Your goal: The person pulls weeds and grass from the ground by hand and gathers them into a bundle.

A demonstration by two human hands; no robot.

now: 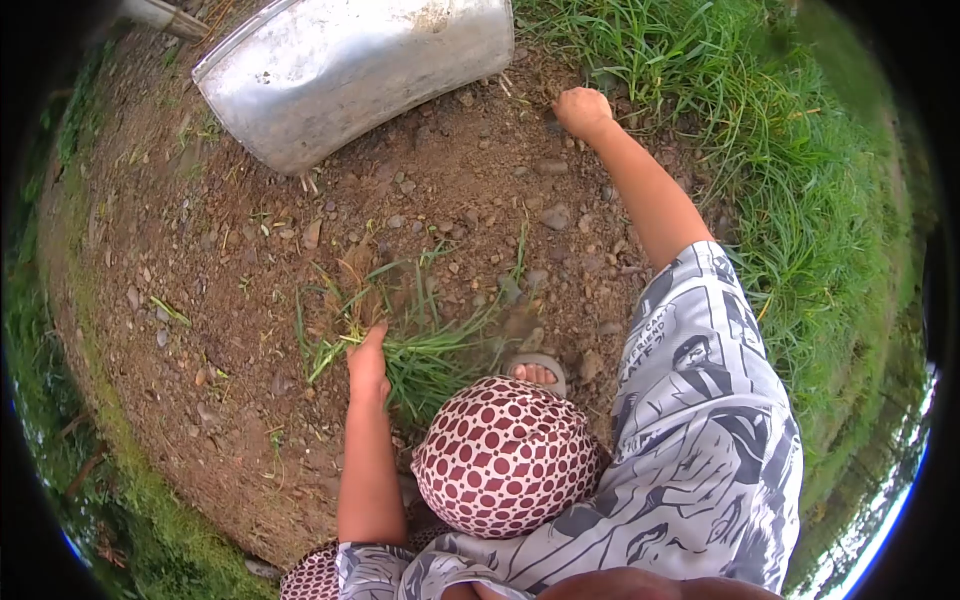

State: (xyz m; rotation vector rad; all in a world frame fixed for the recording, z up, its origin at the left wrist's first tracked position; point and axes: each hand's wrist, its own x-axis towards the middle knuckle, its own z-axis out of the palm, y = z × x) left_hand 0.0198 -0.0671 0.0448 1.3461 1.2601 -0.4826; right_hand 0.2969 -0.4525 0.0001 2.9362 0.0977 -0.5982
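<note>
Pulled green grass [430, 350] lies in a loose bunch low over the soil, and my left hand [368, 362] is closed on its stem end. The blades spread rightward from that hand to my patterned knee. Farther out, my right hand [583, 112] is a closed fist at the soil, beside the edge of the growing grass [740, 120]. Its fingertips point down and away from me, so whatever they grip is hidden. A dented metal tub [360, 75] lies left of this fist, apart from it.
Brown soil [250, 300] with pebbles and grass scraps spreads around me. A sandaled foot [537, 374] shows past my knee [505, 455]. Thick grass borders the right side. Part of a pale pole [165, 15] shows at upper left.
</note>
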